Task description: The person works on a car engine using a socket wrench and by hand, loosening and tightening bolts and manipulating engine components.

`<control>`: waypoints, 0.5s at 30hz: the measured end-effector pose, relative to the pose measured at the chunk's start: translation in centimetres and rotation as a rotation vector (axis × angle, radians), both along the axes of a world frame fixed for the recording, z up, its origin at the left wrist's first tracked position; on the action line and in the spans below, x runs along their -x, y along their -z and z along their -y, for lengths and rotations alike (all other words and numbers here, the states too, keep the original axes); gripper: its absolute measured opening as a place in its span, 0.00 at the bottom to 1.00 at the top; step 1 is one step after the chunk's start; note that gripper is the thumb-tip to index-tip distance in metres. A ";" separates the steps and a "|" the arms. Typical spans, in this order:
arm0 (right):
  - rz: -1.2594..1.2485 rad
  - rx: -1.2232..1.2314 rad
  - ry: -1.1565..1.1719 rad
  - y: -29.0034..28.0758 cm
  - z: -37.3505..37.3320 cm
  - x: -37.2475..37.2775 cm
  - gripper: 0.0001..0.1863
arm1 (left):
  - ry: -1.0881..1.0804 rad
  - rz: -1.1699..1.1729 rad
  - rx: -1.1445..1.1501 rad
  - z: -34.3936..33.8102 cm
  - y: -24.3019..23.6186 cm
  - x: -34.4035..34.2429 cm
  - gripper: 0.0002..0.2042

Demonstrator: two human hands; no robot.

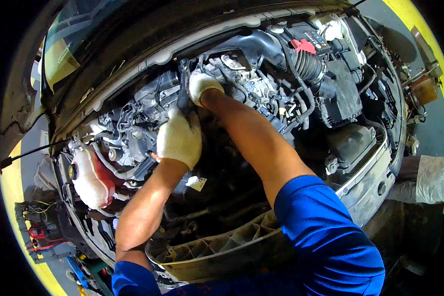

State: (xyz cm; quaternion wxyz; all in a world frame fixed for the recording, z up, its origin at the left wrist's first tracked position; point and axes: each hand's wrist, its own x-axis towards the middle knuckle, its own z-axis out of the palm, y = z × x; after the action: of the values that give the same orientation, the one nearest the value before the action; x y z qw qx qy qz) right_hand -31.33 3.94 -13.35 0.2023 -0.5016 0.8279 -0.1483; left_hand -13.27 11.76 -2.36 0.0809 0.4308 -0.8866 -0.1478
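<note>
My left hand (180,140), in a white knit glove, is closed around the lower end of a long black tool that looks like a ratchet wrench (183,89). The tool's rounded head points away from me, toward the back of the engine (150,96). Just right of that tool, my right hand (204,86), also gloved, reaches in among hoses and metal parts. Its fingers look curled, but their tips and whatever they hold are hidden.
A coolant tank (91,177) with pinkish fluid stands at the left. Toward the back right are a ribbed air hose (308,66) and a battery (313,39) with a red terminal cover. A front crossbeam (222,246) lies near me; the raised hood (128,37) hangs beyond the engine.
</note>
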 end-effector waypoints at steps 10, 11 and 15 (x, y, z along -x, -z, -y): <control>0.108 0.000 0.118 -3.8 -2.9 -0.6 0.26 | 0.074 0.376 0.301 14.9 1.6 -2.6 0.27; 0.124 0.026 0.120 -3.8 -2.6 -1.0 0.23 | 0.116 0.367 0.304 17.5 2.0 -3.0 0.27; 0.103 -0.003 0.148 -4.1 -3.2 -1.0 0.20 | 0.208 0.235 0.270 18.6 2.1 -1.8 0.28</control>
State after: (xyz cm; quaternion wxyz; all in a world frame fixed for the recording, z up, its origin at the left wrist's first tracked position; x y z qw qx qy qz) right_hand -30.32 7.15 -9.25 0.2337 -0.4304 0.8515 -0.1874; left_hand -11.47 -6.89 -4.41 0.0184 0.3363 -0.9414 0.0161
